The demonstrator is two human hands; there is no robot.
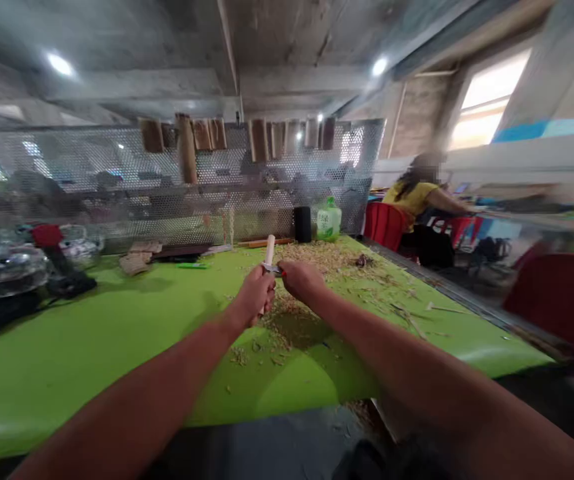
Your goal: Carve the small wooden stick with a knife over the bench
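My left hand [257, 293] is wrapped round a pale wooden stick [270, 249], whose upper end sticks up above the fist and whose lower end shows just below it. My right hand [303, 279] is closed on the dark and red handle of a knife [271, 268]. The short metal blade lies across the stick, touching it just above my left fist. Most of the handle is hidden in my right hand. Wood shavings [291, 303] cover the green tabletop [131, 333] beneath and beyond both hands.
A green plastic bottle [329, 221] and a black cylinder [302, 225] stand at the back, before a perforated metal screen [261, 187]. Glassware [7, 267] is at the left. A green-handled tool [191, 266] lies left of centre. A person in yellow [407, 200] sits at the right.
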